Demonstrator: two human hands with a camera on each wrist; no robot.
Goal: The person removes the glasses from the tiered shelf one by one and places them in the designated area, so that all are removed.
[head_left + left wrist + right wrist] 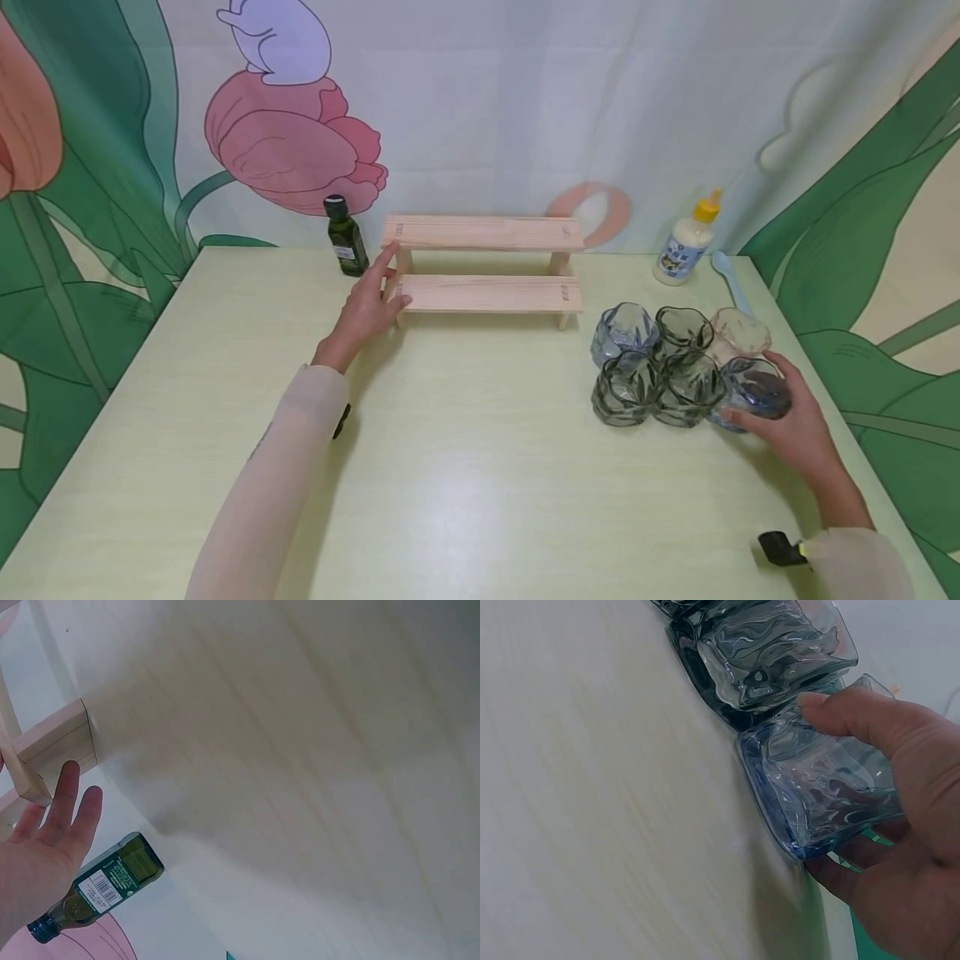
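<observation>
A two-tier wooden shelf (pixel 483 293) stands at the back of the table. My left hand (pixel 366 302) is at its left end, the thumb by the lower step; in the left wrist view, extended fingers (pixel 67 791) touch the shelf's end. Behind that hand is a dark green bottle (pixel 347 242) with a black cap. At the right, my right hand (pixel 802 429) grips a bluish glass cup (pixel 817 784), thumb on one side and fingers on the other. Beside it, in two rows, are grey cups (pixel 688 387), another blue cup (pixel 624 333) and a pale pink cup (pixel 741 333).
A white bottle with a yellow nozzle (pixel 682 246) stands at the table's back right, and a light blue spoon (pixel 731 282) lies behind the cups. A printed curtain (pixel 480 108) hangs along the table's (pixel 465 467) back edge.
</observation>
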